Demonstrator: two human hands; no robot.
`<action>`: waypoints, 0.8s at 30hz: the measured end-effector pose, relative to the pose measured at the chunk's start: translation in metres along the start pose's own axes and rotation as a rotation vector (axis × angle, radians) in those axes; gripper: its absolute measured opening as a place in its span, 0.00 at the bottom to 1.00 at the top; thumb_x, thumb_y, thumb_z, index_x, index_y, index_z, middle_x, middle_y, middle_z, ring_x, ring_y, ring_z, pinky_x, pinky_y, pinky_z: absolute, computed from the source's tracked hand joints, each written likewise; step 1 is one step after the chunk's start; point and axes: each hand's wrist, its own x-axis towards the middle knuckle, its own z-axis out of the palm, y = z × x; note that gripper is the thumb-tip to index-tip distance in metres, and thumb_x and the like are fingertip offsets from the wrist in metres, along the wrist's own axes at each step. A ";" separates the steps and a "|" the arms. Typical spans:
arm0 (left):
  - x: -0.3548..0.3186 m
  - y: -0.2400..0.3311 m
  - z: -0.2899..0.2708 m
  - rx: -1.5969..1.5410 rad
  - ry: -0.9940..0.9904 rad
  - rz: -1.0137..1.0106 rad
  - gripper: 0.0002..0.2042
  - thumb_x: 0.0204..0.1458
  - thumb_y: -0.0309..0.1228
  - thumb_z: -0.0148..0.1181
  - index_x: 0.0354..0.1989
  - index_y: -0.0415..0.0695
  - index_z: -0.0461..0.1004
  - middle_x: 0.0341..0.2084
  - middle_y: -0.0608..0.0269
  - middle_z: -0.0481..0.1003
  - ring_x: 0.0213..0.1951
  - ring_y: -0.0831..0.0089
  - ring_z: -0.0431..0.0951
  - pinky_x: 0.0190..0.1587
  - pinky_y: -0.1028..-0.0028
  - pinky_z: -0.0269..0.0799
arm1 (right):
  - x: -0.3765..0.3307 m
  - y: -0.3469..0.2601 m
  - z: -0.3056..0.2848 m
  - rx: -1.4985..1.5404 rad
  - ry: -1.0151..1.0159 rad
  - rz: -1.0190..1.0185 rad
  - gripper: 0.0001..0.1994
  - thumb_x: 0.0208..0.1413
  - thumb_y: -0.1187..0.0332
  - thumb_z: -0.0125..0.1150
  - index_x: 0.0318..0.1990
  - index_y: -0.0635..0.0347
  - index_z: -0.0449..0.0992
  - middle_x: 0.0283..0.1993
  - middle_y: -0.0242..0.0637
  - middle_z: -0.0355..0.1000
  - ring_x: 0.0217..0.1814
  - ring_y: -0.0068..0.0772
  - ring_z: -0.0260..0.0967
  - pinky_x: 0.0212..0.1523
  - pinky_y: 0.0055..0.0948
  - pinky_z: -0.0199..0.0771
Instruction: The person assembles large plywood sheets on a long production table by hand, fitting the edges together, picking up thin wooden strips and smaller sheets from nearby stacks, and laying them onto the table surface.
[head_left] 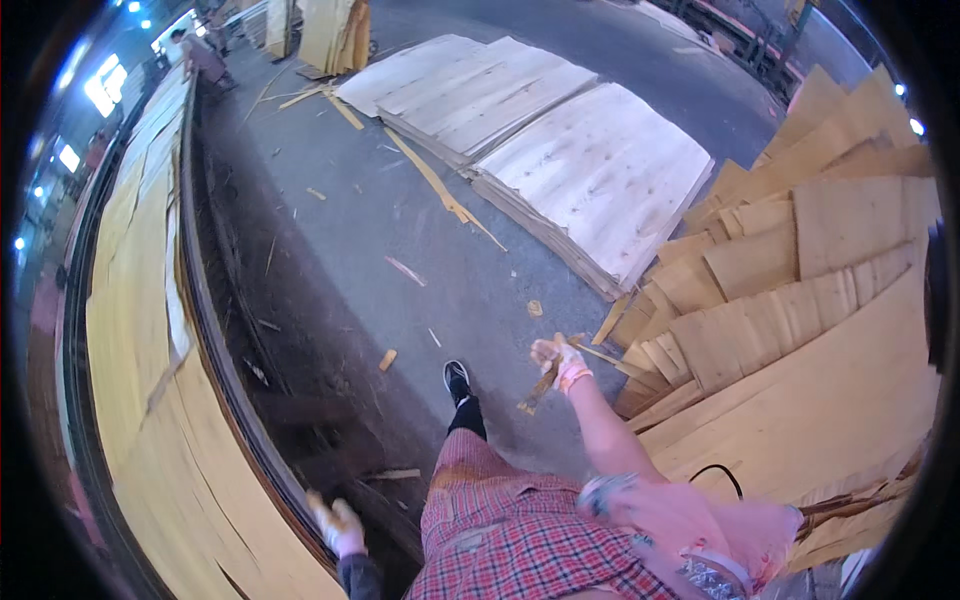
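Observation:
My right hand point(559, 360), in a pale glove with a pink cuff, is held out ahead at the right. It is closed around a small, ragged brown scrap of wood veneer point(541, 388), whose torn end hangs below the fingers. My left hand point(341, 527), also in a light glove, is low beside the edge of a long conveyor point(222, 385). Motion blurs its fingers, so whether it holds anything is unclear. Long yellowish veneer sheets point(170, 450) lie along the conveyor at my left.
Stacks of pale veneer sheets point(600, 170) lie on the floor ahead. At my right, a fanned heap of brown veneer pieces point(760, 310) rises beside a large sheet point(800, 400). Veneer strips point(430, 180) litter the concrete floor. Another person point(203, 62) stands at the conveyor's far end.

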 end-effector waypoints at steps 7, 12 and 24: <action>0.310 0.213 0.183 -0.097 -0.557 0.109 0.27 0.47 0.36 0.51 0.56 0.39 0.57 0.45 0.47 0.70 0.49 0.58 0.70 0.49 0.69 0.64 | 0.127 -0.062 0.040 0.428 0.153 0.040 0.27 0.59 0.50 0.39 0.45 0.70 0.67 0.41 0.42 0.72 0.41 0.38 0.70 0.21 0.20 0.72; 0.456 0.442 0.286 -0.226 -0.923 -0.111 0.22 0.47 0.38 0.56 0.52 0.47 0.64 0.26 0.67 0.71 0.16 0.79 0.68 0.17 0.76 0.64 | 0.220 -0.144 0.105 0.469 0.228 -0.138 0.26 0.59 0.49 0.40 0.45 0.68 0.67 0.43 0.41 0.70 0.43 0.38 0.69 0.22 0.20 0.70; 0.634 0.628 0.843 0.204 -1.234 0.210 0.34 0.45 0.48 0.56 0.57 0.42 0.55 0.25 0.55 0.75 0.22 0.64 0.76 0.23 0.70 0.71 | 0.482 -0.189 0.068 0.507 0.637 -0.102 0.28 0.59 0.48 0.39 0.49 0.68 0.64 0.46 0.46 0.68 0.45 0.44 0.68 0.37 0.29 0.72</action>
